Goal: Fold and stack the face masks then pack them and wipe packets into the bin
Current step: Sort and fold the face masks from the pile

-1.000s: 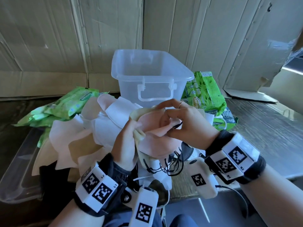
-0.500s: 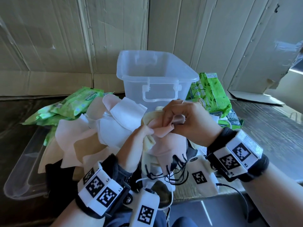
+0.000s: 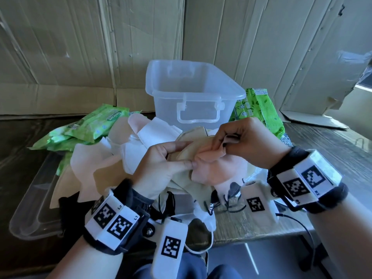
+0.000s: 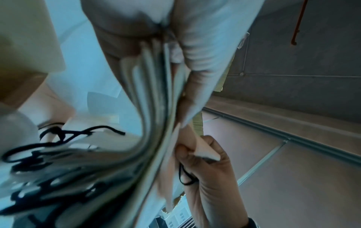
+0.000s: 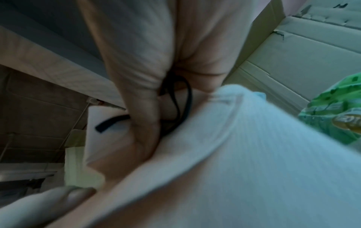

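Observation:
My left hand [image 3: 177,158] grips a stack of folded face masks [image 3: 181,156], whose layered edges [image 4: 154,92] show between thumb and fingers in the left wrist view. My right hand [image 3: 231,141] pinches the upper corner of a pink mask [image 3: 213,170] lying against that stack, its black ear loop [image 5: 183,98] caught under the fingers. Loose white, beige and pink masks [image 3: 96,164] lie heaped at left. The clear plastic bin [image 3: 191,91] stands just behind my hands. Green wipe packets lie to its left [image 3: 96,123] and right [image 3: 259,109].
A clear bin lid [image 3: 34,210] lies under the mask heap at the left front. More masks with black ear loops [image 3: 223,206] hang over the table's front edge [image 3: 251,230]. Cardboard sheets [image 3: 80,47] wall off the back.
My right hand has closed its fingers over the pink mask's corner and pressed it toward the stack. My left hand has shifted its grip on the stack, thumb now on top.

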`<state>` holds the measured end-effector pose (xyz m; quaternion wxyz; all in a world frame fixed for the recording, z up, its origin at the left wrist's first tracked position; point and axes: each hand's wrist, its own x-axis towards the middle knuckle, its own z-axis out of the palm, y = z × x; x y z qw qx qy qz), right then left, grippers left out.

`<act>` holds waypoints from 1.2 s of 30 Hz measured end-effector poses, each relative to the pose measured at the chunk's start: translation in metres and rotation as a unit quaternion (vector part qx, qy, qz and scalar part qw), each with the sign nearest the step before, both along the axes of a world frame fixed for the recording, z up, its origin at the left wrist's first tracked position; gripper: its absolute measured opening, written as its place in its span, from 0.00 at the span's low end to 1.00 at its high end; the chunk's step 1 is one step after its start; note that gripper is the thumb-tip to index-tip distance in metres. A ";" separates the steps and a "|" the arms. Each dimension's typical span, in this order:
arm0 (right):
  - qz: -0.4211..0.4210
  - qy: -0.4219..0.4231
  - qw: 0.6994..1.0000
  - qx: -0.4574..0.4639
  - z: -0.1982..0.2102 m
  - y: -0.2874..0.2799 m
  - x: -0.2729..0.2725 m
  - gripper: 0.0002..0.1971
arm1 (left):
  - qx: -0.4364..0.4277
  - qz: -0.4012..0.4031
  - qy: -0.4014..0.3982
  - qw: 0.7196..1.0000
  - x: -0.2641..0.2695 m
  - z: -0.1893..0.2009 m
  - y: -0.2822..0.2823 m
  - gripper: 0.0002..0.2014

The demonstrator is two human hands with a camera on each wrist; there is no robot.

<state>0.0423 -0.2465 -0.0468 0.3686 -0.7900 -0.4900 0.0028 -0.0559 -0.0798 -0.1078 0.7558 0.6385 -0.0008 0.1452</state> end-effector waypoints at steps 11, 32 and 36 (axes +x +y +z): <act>-0.048 -0.035 0.995 0.085 -0.011 0.008 -0.002 0.14 | 0.025 -0.012 -0.040 0.999 -0.004 0.002 0.000 0.20; -0.114 -0.073 0.957 0.255 -0.005 -0.005 0.003 0.18 | -0.108 0.063 0.073 0.990 -0.001 0.010 -0.008 0.13; -0.043 -0.079 0.962 0.257 -0.001 -0.009 -0.004 0.16 | -0.167 0.037 0.085 0.982 -0.001 0.011 -0.005 0.21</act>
